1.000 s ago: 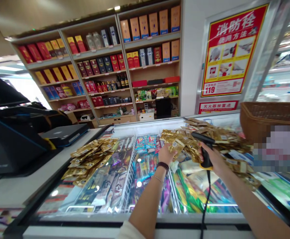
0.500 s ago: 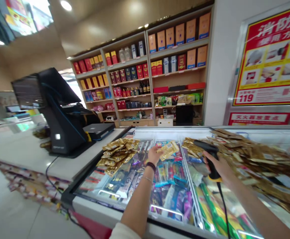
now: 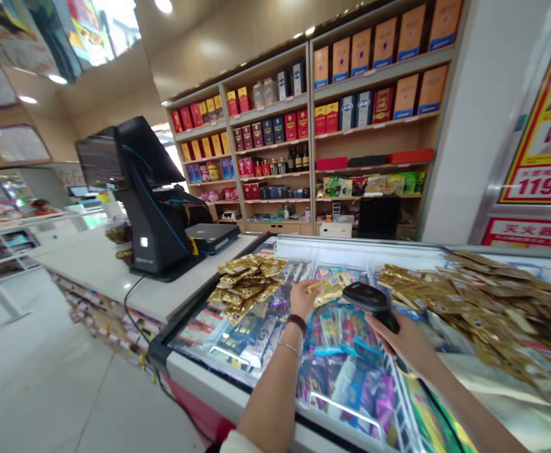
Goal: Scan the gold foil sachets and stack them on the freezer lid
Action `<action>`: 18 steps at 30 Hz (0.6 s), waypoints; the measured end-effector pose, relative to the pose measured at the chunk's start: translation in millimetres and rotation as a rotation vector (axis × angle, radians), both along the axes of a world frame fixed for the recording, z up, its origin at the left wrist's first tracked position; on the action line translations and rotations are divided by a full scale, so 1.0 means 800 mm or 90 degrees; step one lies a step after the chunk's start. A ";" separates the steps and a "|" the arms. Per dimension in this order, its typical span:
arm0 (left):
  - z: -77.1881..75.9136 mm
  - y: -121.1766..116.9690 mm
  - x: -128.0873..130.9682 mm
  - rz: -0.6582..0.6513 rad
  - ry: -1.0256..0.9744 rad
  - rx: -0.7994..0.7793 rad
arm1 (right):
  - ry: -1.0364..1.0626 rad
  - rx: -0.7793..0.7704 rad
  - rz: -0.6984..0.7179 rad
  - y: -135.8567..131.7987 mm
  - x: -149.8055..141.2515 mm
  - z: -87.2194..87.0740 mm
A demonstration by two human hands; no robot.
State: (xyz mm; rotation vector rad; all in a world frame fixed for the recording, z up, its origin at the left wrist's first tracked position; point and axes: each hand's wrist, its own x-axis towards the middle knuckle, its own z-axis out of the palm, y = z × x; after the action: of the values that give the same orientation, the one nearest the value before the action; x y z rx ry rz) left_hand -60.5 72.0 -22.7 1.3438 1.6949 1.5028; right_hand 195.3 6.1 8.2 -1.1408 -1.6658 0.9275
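Observation:
My left hand pinches the end of a gold foil packet over the glass top of a chest freezer. A black handheld barcode scanner is gripped in my right hand, its head close to the packet's right end and its cord trailing down. To the left of my left hand lies a pile of gold packets. A wider spread of gold packets covers the right side of the freezer top. Ice-cream wrappers show through the glass under my hands.
A black point-of-sale terminal and a flat black box stand on the white counter at left, with a cable running down its front. Shelves of boxed goods line the back wall. A person is far off at left.
The view has swung left. My right hand has brought the scanner leftward to the packet, its head now turned toward it. My left hand still holds the packet.

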 end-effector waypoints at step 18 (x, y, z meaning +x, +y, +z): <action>-0.012 0.004 -0.007 0.029 0.004 -0.004 | 0.005 -0.048 -0.004 0.017 0.004 -0.020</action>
State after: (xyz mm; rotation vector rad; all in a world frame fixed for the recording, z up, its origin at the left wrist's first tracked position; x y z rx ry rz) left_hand -65.9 75.3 -32.6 1.3166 1.7433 1.5186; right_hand 198.2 19.8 -7.7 -1.1905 -1.6321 0.9979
